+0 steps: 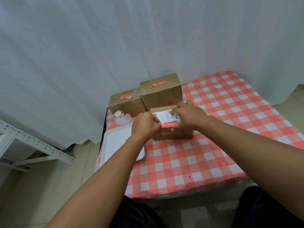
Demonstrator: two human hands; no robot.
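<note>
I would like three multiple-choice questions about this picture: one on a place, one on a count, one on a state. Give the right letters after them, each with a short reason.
1. Where is the tray?
A. left of the near box
B. on top of a box
C. on the floor

2. How many boxes stand on the table?
A. two
B. three
C. five

3. How is the near box?
A. open and empty
B. crushed flat
C. closed, with a label on top

Answers:
1 A: the tray lies on the table at the near box's left side.
2 B: two back boxes stand behind the near box.
3 C: its top is shut; the left hand pinches the label's edge and the right hand rests on the label.
</note>
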